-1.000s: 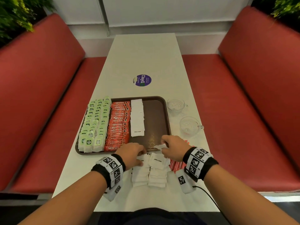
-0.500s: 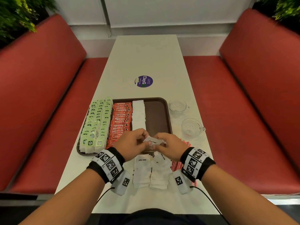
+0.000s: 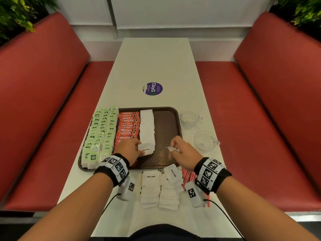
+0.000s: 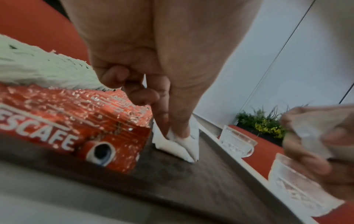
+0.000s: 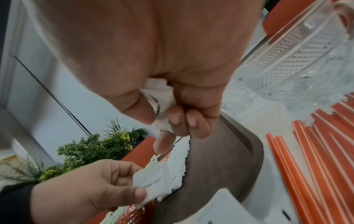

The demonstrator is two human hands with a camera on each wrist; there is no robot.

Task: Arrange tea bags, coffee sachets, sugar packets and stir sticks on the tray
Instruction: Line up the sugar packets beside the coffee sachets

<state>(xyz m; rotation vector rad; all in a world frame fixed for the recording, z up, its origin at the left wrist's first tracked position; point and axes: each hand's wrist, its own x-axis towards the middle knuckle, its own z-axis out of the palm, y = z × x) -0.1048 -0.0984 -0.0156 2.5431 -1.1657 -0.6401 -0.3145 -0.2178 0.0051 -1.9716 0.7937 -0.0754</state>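
A: Tray (image 3: 175, 119) contents, by column from its left rim?

B: Tea bags (image 3: 100, 133), two rows, filled. Coffee sachets (image 3: 128, 126), one column beside them, filled. Sugar packets (image 3: 147, 129), one column next along, not yet complete. Right part of tray, bare.

A: Hands?

B: Left hand (image 3: 129, 150), fingers pinching one sugar packet (image 3: 146, 149) at the near end of the sugar column, over the tray floor. Right hand (image 3: 182, 154), fingers curled round another packet (image 3: 171, 149), above the tray's near right part.

A: Items outstanding?

B: Sugar heap (image 3: 160, 186), off the tray, just before its near rim, sizeable. Stir sticks (image 3: 188, 175), off the tray by its near right corner, none placed. Two glass cups (image 3: 190, 117), right of the tray, not listed in the task.

A: Progress?

B: Roughly past halfway, by my estimate; remaining sugar and all sticks pending.
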